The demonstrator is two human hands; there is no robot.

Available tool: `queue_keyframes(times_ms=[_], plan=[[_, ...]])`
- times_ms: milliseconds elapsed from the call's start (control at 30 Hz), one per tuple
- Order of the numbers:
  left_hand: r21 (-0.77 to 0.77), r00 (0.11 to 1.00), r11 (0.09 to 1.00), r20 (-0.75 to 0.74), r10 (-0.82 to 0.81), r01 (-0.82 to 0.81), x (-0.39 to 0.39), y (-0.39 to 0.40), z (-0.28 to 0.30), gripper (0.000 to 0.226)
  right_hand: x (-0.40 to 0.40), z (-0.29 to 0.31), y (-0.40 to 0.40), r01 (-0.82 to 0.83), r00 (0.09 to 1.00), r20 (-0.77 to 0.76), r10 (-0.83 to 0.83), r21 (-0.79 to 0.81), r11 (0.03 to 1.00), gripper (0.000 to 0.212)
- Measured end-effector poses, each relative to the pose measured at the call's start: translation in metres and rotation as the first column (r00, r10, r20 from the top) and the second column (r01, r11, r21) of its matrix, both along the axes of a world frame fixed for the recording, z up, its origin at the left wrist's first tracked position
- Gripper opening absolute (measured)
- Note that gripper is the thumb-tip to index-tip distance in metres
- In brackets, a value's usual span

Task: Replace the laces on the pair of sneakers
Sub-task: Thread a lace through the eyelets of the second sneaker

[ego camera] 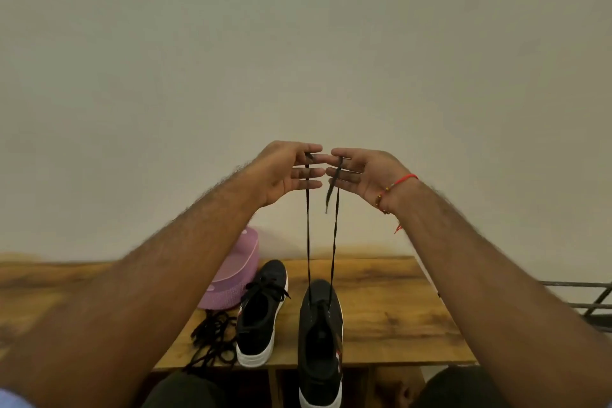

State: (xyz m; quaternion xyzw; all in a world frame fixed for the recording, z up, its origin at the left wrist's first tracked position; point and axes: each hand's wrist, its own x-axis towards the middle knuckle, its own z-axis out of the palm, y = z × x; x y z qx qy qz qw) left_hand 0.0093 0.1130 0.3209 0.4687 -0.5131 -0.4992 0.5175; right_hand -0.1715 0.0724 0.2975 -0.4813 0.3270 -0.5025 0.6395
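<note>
Above the table's [381, 305] front edge, left hand [284, 172] and right hand [361, 175] are pinching the lace [308, 235] ends between near-straight fingers, evening them over the sneaker [319, 341]; crossing through the next eyelets likely follows

Before you lies a wooden bench [390, 305], its brown top marked with darker grain streaks, its far edge meeting a plain pale wall [298, 43]. At the back left of the bench you see a pink-lilac knitted bag [231, 278], its smooth flap uppermost. At your far right, just beyond the end of the bench, stands a dark metal rack [589, 298] of thin bars, only partly in view.
</note>
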Motion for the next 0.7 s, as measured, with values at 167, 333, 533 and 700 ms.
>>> queue_keyframes(times_ms=[167, 333, 533, 700], plan=[[-0.066, 0.981, 0.997, 0.187, 0.061, -0.049, -0.004, 0.002, 0.005, 0.019, 0.001, 0.008, 0.004, 0.067, 0.985, -0.144, -0.095, -0.185, 0.98, 0.024], [-0.191, 0.934, 0.967, 0.282, 0.22, -0.17, -0.004, 0.0, 0.005, 0.016, 0.001, 0.016, 0.004, 0.032, 0.999, -0.031, -0.038, -0.161, 0.986, 0.033], [-0.32, 0.908, 0.891, 0.164, 0.385, -0.321, 0.003, -0.01, 0.016, 0.016, 0.001, 0.027, -0.001, 0.125, 0.986, -0.068, -0.15, -0.282, 0.951, 0.021], [-0.359, 0.886, 0.854, 0.127, 0.446, -0.378, 0.003, -0.02, 0.026, 0.013, 0.005, 0.036, -0.01, 0.294, 0.863, -0.266, -0.43, -0.428, 0.855, 0.022]])
